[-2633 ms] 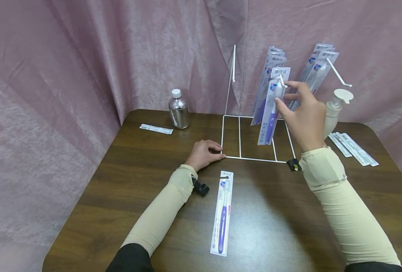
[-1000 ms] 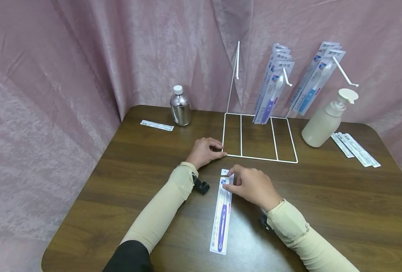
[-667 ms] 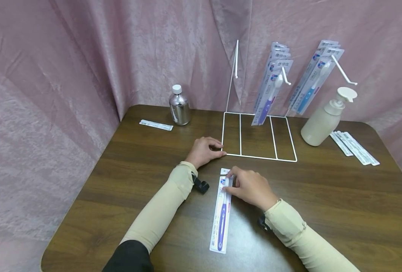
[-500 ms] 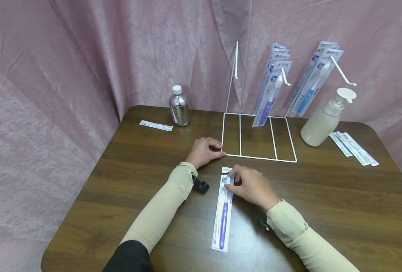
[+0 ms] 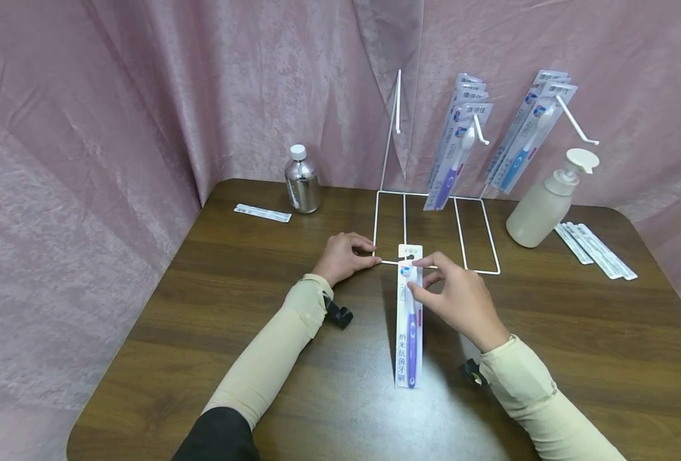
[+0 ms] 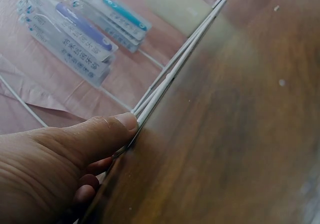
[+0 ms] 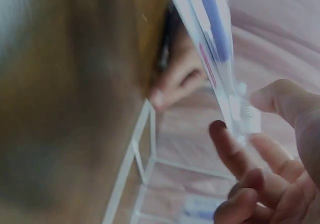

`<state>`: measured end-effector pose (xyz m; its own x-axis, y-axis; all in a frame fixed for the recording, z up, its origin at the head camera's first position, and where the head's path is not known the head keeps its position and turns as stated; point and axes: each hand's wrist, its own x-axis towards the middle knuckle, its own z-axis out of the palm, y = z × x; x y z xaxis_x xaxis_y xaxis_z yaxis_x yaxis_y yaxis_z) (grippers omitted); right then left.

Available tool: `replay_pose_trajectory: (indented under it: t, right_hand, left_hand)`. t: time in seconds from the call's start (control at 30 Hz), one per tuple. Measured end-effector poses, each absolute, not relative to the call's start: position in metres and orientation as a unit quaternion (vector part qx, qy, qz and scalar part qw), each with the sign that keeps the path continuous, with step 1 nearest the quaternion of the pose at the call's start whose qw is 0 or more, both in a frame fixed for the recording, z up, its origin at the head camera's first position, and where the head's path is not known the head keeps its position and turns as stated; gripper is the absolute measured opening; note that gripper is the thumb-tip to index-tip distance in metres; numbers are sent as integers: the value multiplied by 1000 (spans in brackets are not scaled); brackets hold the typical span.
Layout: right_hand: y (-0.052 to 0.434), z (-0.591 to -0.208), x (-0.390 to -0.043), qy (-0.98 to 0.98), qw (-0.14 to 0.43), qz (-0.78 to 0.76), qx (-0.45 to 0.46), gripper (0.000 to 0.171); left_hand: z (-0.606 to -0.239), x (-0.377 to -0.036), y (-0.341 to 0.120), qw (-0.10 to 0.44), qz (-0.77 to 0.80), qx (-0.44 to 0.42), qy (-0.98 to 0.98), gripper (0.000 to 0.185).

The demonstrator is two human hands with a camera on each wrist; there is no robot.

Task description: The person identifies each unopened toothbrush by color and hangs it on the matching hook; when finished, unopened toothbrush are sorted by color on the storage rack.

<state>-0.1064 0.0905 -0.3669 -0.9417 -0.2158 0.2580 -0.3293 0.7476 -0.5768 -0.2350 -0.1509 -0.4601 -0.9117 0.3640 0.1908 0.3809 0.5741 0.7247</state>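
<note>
My right hand (image 5: 441,282) pinches a packaged purple toothbrush (image 5: 409,317) near its top and holds it lifted off the wooden table (image 5: 230,307); the right wrist view shows the pack (image 7: 215,58) between thumb and fingers. My left hand (image 5: 343,256) rests curled on the front left corner of the white wire rack (image 5: 435,234), thumb (image 6: 107,131) pressing the wire base. Several packaged toothbrushes hang on the rack's middle hook (image 5: 455,147) and right hook (image 5: 527,137). The left hook (image 5: 396,105) is bare.
A silver bottle (image 5: 302,180) and one flat packet (image 5: 262,213) lie at the back left. A cream pump bottle (image 5: 548,198) stands right of the rack, with several flat packets (image 5: 596,250) beside it. Pink curtain surrounds the table.
My right hand left the pack hung on the middle hook, came down to the pack lying on the table, pinched its top and has lifted it. The left hand has stayed on the rack corner.
</note>
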Motion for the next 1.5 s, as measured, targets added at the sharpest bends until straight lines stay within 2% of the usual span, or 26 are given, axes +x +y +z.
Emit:
replay_pose_trajectory:
  t: [0.3,0.5,0.73,1.2,1.5]
  right_hand:
    - [123,-315,-117,-885,319,287,182,40]
    - [131,-278,-121,-849,404,304,156,38]
    - [138,-259,-130,-836,435,311,121,38]
    - [131,-260,-156,-842,414,325,118,35]
    - [129,-263,-157,-837,421,331,114,33]
  left_hand:
    - [-460,-235,-152,11,-411,-211,-887,25]
    - [-458,-233,-151,10,-405,-210,-890,25]
    - [-459,-232,-153,6,-411,-209,-888,25]
    - [-460,-234,-155,6,-406,-212,-889,26]
    - [-459,-235,-152,5,-409,-217,-886,26]
